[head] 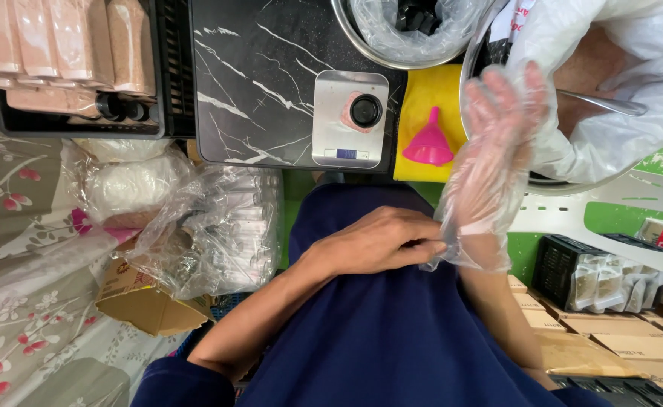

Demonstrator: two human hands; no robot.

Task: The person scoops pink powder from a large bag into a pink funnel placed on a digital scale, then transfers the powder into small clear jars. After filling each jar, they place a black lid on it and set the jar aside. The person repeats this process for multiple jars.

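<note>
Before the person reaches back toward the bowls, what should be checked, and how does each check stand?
1. Clear glove covers the right hand: ok, fingers are in.
2. Glove cuff seated: not ok, the left hand pinches it at the wrist.
3. Left hand gloved: not ok, bare.
4. Pink funnel within reach: ok, on the yellow cloth.
5. Small container on the scale: ok.
6. Scale reading: cannot tell.
</note>
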